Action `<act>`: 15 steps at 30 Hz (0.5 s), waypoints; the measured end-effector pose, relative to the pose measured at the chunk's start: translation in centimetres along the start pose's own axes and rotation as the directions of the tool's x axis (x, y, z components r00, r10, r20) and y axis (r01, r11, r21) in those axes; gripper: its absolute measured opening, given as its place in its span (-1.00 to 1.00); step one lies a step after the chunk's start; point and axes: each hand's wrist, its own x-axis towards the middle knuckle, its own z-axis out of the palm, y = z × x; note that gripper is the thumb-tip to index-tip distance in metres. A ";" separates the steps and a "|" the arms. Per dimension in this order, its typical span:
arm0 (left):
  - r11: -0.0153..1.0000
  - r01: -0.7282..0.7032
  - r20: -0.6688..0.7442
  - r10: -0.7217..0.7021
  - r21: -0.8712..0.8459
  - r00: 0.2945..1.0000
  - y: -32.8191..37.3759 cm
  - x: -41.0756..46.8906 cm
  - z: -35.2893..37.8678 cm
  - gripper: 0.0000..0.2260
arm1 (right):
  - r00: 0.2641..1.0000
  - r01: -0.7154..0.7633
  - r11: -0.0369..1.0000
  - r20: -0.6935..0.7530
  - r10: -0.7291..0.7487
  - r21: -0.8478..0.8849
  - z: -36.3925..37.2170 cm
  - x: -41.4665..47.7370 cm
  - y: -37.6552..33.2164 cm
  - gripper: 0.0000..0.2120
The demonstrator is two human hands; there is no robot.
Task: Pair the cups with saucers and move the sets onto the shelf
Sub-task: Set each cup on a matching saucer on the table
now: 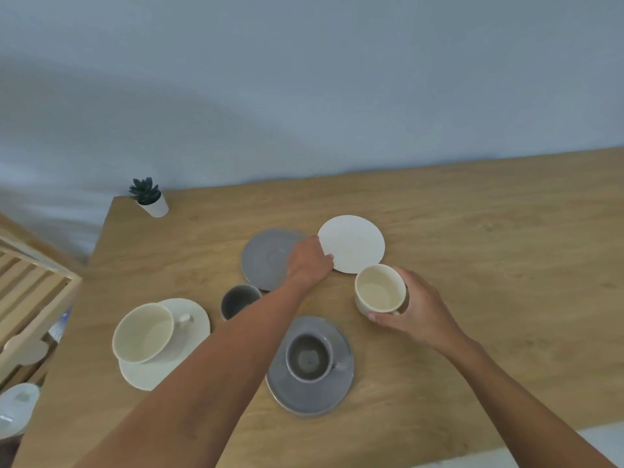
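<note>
My left hand grips the left edge of a bare cream saucer at the table's middle. My right hand is shut on a cream cup just below that saucer. A bare grey saucer lies to the left, partly under my left hand. A loose grey cup stands below it, partly behind my forearm. A cream cup sits on a cream saucer at the near left. A grey cup sits on a grey saucer in front.
The wooden table meets a grey-blue wall at its far edge. A small potted succulent stands at the far left corner. A slatted wooden shelf stands left of the table, lower down, with pale objects beneath it.
</note>
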 end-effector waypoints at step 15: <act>0.988 0.108 -0.066 -0.116 -0.111 0.991 -0.2 0.7 1.3 -0.69 | 0.985 0.150 0.989 0.080 -0.150 0.017 -2.2 12.8 -0.9 -0.31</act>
